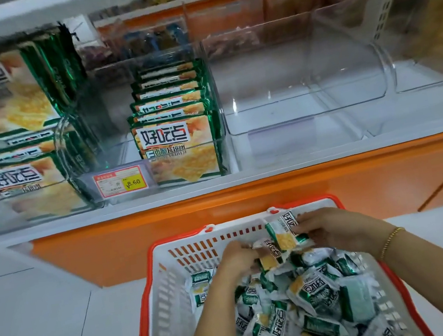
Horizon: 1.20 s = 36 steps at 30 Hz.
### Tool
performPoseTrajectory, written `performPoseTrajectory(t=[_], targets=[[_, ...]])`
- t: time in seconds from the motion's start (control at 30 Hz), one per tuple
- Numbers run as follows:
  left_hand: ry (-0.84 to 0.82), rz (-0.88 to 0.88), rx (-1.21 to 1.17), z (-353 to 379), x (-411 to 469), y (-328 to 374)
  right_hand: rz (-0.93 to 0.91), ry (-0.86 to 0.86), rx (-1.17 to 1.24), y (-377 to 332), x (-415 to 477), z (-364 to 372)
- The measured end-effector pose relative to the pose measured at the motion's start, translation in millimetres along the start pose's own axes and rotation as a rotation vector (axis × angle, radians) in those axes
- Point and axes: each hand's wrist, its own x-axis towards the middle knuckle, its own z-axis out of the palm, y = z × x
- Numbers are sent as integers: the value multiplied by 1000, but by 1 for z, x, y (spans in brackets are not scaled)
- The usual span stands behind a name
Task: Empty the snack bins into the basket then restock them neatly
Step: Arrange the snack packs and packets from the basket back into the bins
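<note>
Spotter: Your left hand (237, 256) and right hand (326, 226) meet over the far end of the basket (159, 296). The fingers of both are curled round a small stack of packets (281, 235), which you hold between them.

Checker: Under your wrists the loose packets (316, 295) lie heaped in the basket, near you and below the shelf. The empty bin (302, 82) stands on that shelf, far and to the right.

Spotter: Your stack looks uneven to me. One packet tilts up against your right fingers, so the lot may fan out or slip when you lift.

Checker: Agreed, and the wrappers look glossy. With a loose pinch you could drop some back into the heap, or over the basket's rim.

Spotter: Mind the bin's clear front wall too, because you might clip it on the way in. Packets set down askew would likely topple, unlike the upright row in the stocked bin (175, 122) to its left.
</note>
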Motion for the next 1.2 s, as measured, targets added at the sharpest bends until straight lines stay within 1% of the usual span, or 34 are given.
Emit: performPoseTrajectory(t=[0.1,0.13,0.23,0.27,0.33,0.4,0.47,0.53,0.63,0.7,0.83,0.87,0.9,0.97,1.0,1.07,1.1,1.13,1.2], targets=[[4,81,-62,-3,-21,6,-28,21,56,4,-12,1],[-12,99,-67,-3,-30,9,-43,-1,47,6,-17,2],[-69,165,-87,-2,-55,24,-116,-139,21,6,-34,11],[-77,195,-108,-1,-66,31,-153,-147,16,4,-39,15],[-82,228,-194,-1,-85,44,-226,-89,-45,-7,-53,23],[-148,285,-245,-2,-102,53,-300,17,-201,-25,-72,29],[-189,396,-173,-3,-120,64,-373,120,-361,-42,-89,32],[-125,505,-105,-2,-134,78,-439,153,-439,-62,-105,32],[-38,640,-85,-4,-148,100,-511,109,-539,-97,-127,31],[15,737,-58,-6,-155,116,-529,61,-580,-118,-137,29],[83,941,-57,-12,-164,155,-534,43,-609,-161,-136,17],[156,993,-11,-16,-161,164,-543,52,-578,-174,-132,12],[264,1042,69,-20,-154,171,-554,88,-545,-187,-126,8],[498,1110,351,-29,-139,181,-580,227,-532,-214,-111,-4],[553,1134,513,-31,-131,185,-600,314,-565,-227,-100,-11],[541,1132,793,-31,-112,192,-617,458,-688,-249,-73,-24],[512,1100,880,-30,-104,194,-611,510,-767,-258,-58,-31],[484,1062,927,-27,-97,196,-596,553,-849,-264,-41,-36],[470,1016,962,-24,-87,198,-550,584,-1001,-271,-6,-42]])
